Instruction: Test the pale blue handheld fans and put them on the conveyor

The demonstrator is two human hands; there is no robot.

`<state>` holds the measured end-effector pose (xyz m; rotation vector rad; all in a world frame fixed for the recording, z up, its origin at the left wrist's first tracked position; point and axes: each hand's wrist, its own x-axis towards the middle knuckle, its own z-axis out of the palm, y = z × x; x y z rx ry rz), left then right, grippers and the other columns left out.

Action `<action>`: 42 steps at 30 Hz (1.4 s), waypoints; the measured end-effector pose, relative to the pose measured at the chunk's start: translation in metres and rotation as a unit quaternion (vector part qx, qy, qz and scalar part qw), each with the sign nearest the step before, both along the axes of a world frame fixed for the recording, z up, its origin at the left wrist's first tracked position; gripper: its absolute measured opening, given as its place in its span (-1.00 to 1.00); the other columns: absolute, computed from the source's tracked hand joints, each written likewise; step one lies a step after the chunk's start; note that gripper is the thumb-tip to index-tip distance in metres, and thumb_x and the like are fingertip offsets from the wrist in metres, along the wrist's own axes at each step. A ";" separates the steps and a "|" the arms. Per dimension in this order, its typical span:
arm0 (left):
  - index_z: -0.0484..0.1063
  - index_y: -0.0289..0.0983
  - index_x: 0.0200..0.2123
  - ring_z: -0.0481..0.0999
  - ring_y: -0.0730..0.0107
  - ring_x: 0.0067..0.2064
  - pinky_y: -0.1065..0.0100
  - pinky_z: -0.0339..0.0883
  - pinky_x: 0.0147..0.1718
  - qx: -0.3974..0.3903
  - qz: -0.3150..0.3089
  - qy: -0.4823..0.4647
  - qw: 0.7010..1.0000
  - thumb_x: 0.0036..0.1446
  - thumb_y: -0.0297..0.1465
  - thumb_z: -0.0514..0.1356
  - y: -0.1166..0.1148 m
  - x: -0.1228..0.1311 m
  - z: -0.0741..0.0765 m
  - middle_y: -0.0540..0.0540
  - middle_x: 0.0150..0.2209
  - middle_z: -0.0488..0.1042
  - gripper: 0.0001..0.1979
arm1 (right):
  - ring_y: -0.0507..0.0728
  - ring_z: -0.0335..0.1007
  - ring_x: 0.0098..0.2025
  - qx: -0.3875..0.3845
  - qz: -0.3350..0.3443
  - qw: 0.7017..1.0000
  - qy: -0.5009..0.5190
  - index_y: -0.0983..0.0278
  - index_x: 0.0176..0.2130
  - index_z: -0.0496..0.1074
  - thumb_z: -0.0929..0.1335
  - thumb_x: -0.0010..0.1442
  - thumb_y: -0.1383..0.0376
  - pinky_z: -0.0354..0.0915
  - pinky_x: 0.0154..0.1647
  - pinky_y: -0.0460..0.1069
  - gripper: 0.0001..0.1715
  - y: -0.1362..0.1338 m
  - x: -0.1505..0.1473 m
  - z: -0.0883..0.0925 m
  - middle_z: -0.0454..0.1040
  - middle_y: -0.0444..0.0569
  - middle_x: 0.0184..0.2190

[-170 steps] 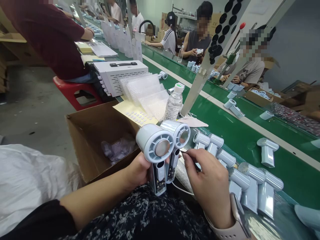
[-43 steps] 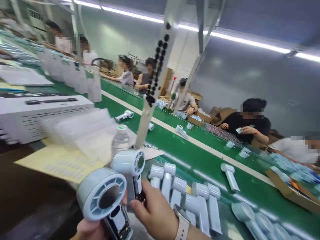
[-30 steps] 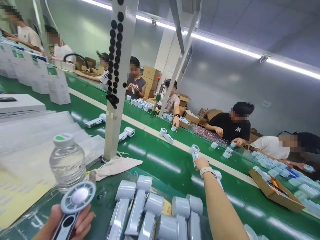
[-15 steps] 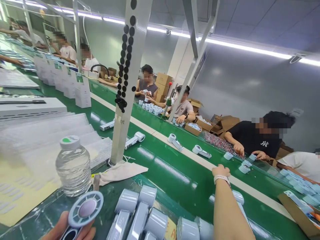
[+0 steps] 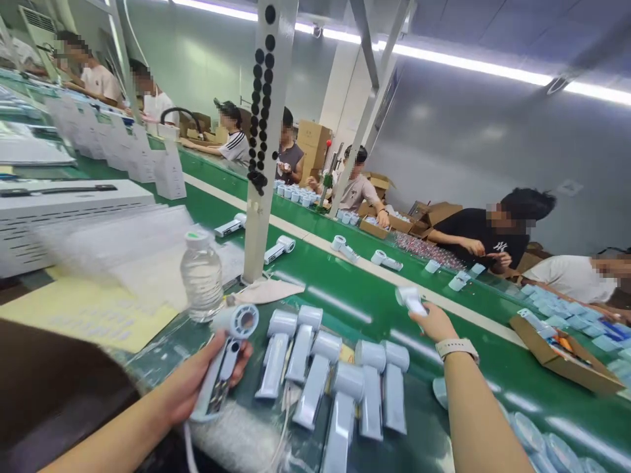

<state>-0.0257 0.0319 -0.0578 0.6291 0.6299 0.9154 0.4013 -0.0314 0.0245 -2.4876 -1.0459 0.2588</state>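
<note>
My left hand (image 5: 197, 384) grips a pale blue handheld fan (image 5: 227, 355) by its handle, its round head pointing up and away, low over the near bench edge. My right hand (image 5: 434, 322), with a watch on the wrist, reaches out over the green conveyor belt (image 5: 345, 289) and is closed on a second pale blue fan (image 5: 411, 299). Between my arms lies a row of several more fan bodies (image 5: 335, 381), side by side on the bench.
A water bottle (image 5: 201, 276) stands beside a white post (image 5: 263, 144) dotted with black stickers. Bubble bags, a yellow sticker sheet (image 5: 93, 315) and a white box (image 5: 59, 210) sit left. More fans ride the belt. Several people work across it, with cardboard boxes (image 5: 562, 355).
Earlier both fans were in my left hand. My right hand stretched far out over the belt, then drew back and now holds a fan there. My left hand keeps one fan.
</note>
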 end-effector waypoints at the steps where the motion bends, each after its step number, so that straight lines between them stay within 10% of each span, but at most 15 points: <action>1: 0.60 -0.39 -0.42 0.47 0.47 -0.56 0.49 0.38 -0.53 0.000 -0.063 0.011 0.998 0.03 -0.12 0.37 -0.004 0.000 0.007 -0.08 -0.50 0.55 -0.62 | 0.17 0.51 -0.15 0.022 0.040 0.999 0.010 0.33 0.05 0.40 0.35 0.32 0.25 0.46 -0.15 0.09 -0.66 -0.002 -0.023 0.002 0.52 0.07 -0.07; 5: 0.57 -0.40 -0.07 0.53 -0.01 0.08 0.18 0.42 0.07 0.050 -0.127 -0.061 0.989 -0.18 0.03 0.42 -0.028 0.016 0.032 -0.37 0.05 0.54 -0.28 | 0.24 0.34 0.16 0.114 0.182 0.976 0.030 0.19 0.24 0.24 0.40 0.21 0.20 0.28 0.18 0.11 -0.35 -0.025 -0.143 -0.004 0.39 0.03 0.17; 10: 0.60 -0.26 -0.24 0.54 -0.04 0.07 0.10 0.44 0.06 0.088 -0.086 -0.117 0.985 -0.12 -0.01 0.41 -0.045 0.020 0.035 -0.17 -0.12 0.64 -0.51 | 0.29 0.37 0.10 0.227 0.341 0.907 0.091 0.24 0.21 0.29 0.29 0.29 0.25 0.35 0.08 0.20 -0.49 -0.059 -0.258 -0.026 0.42 0.16 0.09; 15: 0.59 -0.27 -0.35 0.46 -0.12 0.16 0.10 0.43 0.07 0.135 0.004 -0.087 0.987 -0.20 0.08 0.40 -0.030 -0.013 0.040 -0.16 -0.10 0.63 -0.46 | 0.48 0.25 0.18 0.138 0.310 0.937 -0.083 0.35 -0.30 0.55 0.35 0.19 0.36 0.14 0.22 0.39 -0.84 -0.052 -0.257 -0.062 0.42 0.35 0.08; 19: 0.56 -0.26 -0.33 0.44 -0.10 0.18 0.11 0.41 0.08 0.152 0.029 -0.095 0.983 -0.20 0.14 0.37 -0.025 -0.022 0.049 -0.16 -0.07 0.62 -0.42 | 0.57 0.12 0.29 0.076 0.322 0.931 -0.156 0.43 -0.31 0.55 0.38 0.02 0.52 -0.08 0.32 0.44 -0.82 -0.043 -0.259 -0.083 0.34 0.46 0.18; 24: 0.49 -0.26 -0.38 0.45 -0.17 0.15 0.00 0.36 0.10 0.134 -0.002 -0.146 0.980 -0.24 0.24 0.31 -0.032 -0.014 0.059 -0.18 -0.09 0.60 -0.34 | 0.33 0.46 -0.07 0.167 0.286 0.930 0.160 0.24 -0.30 0.44 0.29 0.25 0.29 0.32 -0.02 0.25 -0.86 -0.065 -0.278 -0.065 0.57 0.16 -0.20; 28: 0.38 -0.27 -0.51 0.51 -0.18 0.07 -0.07 0.40 0.05 0.118 -0.012 -0.171 0.978 -0.35 0.23 0.35 -0.036 -0.004 0.068 -0.16 -0.10 0.59 -0.34 | 0.12 0.40 -0.46 0.120 0.295 0.806 0.498 0.25 -0.25 0.47 0.38 0.18 0.04 0.28 -0.37 0.00 -0.68 -0.079 -0.291 -0.045 0.47 -0.12 -0.56; 42: 0.38 -0.24 -0.49 0.56 -0.14 -0.02 0.06 0.52 -0.18 0.124 0.001 -0.161 0.979 -0.25 0.25 0.31 -0.043 -0.012 0.064 -0.16 -0.15 0.58 -0.36 | 0.05 0.28 -0.50 0.150 0.316 0.813 0.466 0.25 -0.56 0.39 0.37 0.21 0.12 0.13 -0.37 -0.04 -0.61 -0.076 -0.307 -0.038 0.41 -0.14 -0.62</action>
